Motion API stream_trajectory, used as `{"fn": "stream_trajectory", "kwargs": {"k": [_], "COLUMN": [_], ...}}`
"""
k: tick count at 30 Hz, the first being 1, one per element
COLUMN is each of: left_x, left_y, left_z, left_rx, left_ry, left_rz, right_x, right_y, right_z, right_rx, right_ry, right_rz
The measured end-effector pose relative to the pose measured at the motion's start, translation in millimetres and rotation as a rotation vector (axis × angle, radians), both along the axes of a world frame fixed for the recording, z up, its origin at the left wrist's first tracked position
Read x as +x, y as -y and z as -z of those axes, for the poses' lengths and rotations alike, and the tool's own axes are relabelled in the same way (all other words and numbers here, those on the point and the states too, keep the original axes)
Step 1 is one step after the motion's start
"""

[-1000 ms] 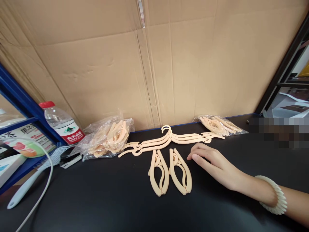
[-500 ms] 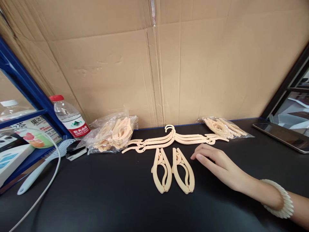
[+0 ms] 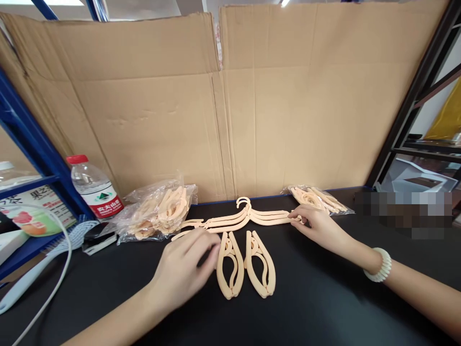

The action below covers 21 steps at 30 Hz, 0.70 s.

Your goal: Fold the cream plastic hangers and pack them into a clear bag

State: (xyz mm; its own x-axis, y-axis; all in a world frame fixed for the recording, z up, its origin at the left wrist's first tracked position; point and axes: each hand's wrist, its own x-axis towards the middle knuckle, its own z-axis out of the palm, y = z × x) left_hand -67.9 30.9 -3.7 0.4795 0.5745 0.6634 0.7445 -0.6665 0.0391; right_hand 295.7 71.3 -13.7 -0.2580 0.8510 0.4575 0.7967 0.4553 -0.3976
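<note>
Two opened beige folding clothes hangers (image 3: 230,221) lie one in front of the other near the back of the black table, hooks pointing away from me. My right hand (image 3: 317,225) is at their right end, thumb and fingers closed around the tip of an arm. My left hand (image 3: 185,264) is in front of their left end, fingers curved and thumb apart from them, with nothing visible in it. Just right of its fingertips lies a folded hanger (image 3: 220,274), with a second folded hanger (image 3: 271,274) beside it.
Plastic bags of folded hangers lie at the back left (image 3: 154,211) and back right (image 3: 317,198). A water bottle (image 3: 95,187), a pale brush (image 3: 32,276) and a white cable (image 3: 66,262) are at the left. Cardboard (image 3: 144,120) stands behind the table.
My left hand has come into view from the lower left. My right hand has moved forward from beside the folded hangers to the right end of the opened ones. The camera has tilted up.
</note>
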Motion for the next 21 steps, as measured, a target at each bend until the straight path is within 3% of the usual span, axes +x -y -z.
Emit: {"fn": "stream_trajectory", "kwargs": {"k": [3, 5, 10, 21], "left_x": [3, 0, -2, 6], "left_y": [-38, -50, -49, -53], "left_z": [4.8, 10.5, 18.2, 15.2], "left_rx": [-0.112, -0.157, -0.217, -0.279], "left_ry": [-0.026, -0.073, -0.179, -0.110], "left_rz": [-0.048, -0.088, -0.137, -0.180], "right_x": [-1, -2, -3, -9], "right_y": [0, 0, -4, -11], "right_z": [4.7, 7.1, 14.0, 11.9], "right_rx": [0.010, 0.016, -0.027, -0.025], "right_ry": [0.025, 0.040, 0.034, 0.017], "right_rz": [-0.024, -0.033, -0.065, -0.002]}}
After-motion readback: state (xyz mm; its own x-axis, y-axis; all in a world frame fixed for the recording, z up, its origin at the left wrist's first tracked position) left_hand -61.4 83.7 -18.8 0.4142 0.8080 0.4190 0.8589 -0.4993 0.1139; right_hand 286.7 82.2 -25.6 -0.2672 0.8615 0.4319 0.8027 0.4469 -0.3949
